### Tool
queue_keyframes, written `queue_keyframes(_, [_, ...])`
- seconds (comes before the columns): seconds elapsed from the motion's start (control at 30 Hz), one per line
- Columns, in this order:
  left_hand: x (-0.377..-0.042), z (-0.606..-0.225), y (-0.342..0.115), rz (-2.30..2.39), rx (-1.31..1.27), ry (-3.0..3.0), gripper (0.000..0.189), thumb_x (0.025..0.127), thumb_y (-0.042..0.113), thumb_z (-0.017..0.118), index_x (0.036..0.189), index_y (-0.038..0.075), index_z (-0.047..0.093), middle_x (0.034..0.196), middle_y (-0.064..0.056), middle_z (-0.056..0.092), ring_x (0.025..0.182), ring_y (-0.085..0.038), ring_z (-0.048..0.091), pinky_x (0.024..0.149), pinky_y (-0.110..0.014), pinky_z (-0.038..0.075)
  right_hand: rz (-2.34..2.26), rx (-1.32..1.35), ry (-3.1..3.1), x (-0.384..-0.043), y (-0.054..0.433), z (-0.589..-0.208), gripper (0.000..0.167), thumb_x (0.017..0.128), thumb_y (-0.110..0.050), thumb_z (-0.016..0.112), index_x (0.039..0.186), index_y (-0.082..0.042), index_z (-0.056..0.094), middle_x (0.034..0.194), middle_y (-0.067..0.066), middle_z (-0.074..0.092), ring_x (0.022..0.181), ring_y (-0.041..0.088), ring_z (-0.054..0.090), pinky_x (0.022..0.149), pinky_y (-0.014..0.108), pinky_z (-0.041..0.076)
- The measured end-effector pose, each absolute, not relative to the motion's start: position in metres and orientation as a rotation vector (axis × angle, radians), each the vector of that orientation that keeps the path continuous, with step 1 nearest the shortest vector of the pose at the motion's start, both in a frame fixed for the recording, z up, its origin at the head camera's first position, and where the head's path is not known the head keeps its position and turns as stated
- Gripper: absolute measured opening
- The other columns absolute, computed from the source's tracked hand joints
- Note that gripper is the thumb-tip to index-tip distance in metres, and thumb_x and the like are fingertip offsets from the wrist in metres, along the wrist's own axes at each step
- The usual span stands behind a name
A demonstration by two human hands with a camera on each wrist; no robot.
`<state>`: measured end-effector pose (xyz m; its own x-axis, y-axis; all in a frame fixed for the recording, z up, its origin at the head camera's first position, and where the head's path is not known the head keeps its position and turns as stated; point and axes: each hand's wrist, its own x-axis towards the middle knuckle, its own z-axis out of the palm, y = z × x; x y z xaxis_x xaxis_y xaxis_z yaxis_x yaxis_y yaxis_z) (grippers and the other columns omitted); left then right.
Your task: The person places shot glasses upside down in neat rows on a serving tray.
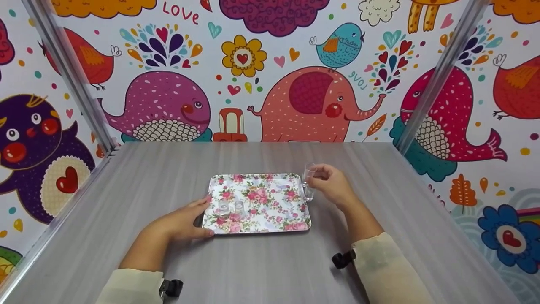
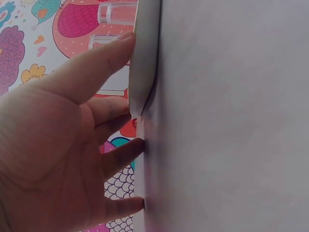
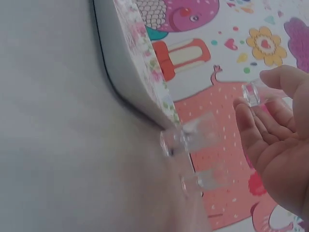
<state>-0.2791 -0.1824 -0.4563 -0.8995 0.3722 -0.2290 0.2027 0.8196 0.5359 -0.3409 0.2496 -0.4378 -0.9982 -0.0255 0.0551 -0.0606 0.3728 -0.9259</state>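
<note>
A flowered tray (image 1: 261, 219) lies on the table with two small clear shot glasses (image 1: 239, 207) standing upright on its left part. My left hand (image 1: 185, 219) touches the tray's left end. In the left wrist view, its thumb and index finger meet the tray rim (image 2: 145, 63), while the other fingers spread straight with tips at the tabletop. Past the tray's right edge, my right hand (image 1: 333, 183) pinches another shot glass (image 1: 309, 170) between thumb and fingers, raised above the table. Two more shot glasses (image 3: 193, 135) stand beside the tray beneath it, blurred in the right wrist view.
The grey wood-grain table (image 1: 261, 270) runs back to a cartoon-printed wall (image 1: 236, 93). Metal posts (image 1: 438, 80) rise at the back corners. Black wrist devices (image 1: 344, 259) sit at both sleeve cuffs.
</note>
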Motion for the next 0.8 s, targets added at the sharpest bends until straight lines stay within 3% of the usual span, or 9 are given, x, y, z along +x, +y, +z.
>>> queue_keyframes(0.13, [-0.278,-0.456,-0.182,0.744,0.453,2.679,0.102,0.090,0.045,0.085,0.168,0.004,0.033,0.180,-0.014,0.023,0.163,-0.050,0.023,0.130,-0.069,0.024,1.756,0.150,-2.580,-0.340,0.233,-0.437,0.030,0.095,-0.024,0.083,0.121,-0.014,0.073,0.113,0.008,0.079,0.101,0.021,0.075,0.102,0.047,0.062])
queue_keyframes(0.47, [-0.279,-0.457,-0.181,0.727,0.452,2.684,0.102,0.090,0.045,0.086,0.168,0.005,0.033,0.180,-0.012,0.023,0.164,-0.049,0.024,0.130,-0.069,0.025,1.821,0.317,-2.587,-0.335,0.194,-0.432,0.034,0.093,-0.027,0.085,0.123,-0.015,0.074,0.108,0.007,0.076,0.100,0.021,0.072,0.097,0.045,0.064])
queue_keyframes(0.53, [-0.279,-0.458,-0.181,0.728,0.448,2.685,0.102,0.090,0.046,0.085,0.168,0.005,0.033,0.180,-0.012,0.023,0.164,-0.049,0.023,0.130,-0.069,0.025,1.827,0.341,-2.586,-0.335,0.188,-0.432,0.035,0.093,-0.026,0.085,0.124,-0.013,0.074,0.108,0.006,0.077,0.099,0.020,0.073,0.094,0.041,0.064])
queue_keyframes(0.8, [-0.280,-0.458,-0.182,0.743,0.452,2.689,0.102,0.090,0.044,0.085,0.168,0.004,0.033,0.180,-0.013,0.024,0.164,-0.047,0.023,0.131,-0.067,0.024,1.911,0.478,-2.537,-0.335,0.165,-0.429,0.034,0.095,-0.024,0.083,0.124,-0.009,0.074,0.112,0.009,0.078,0.099,0.018,0.074,0.095,0.042,0.065])
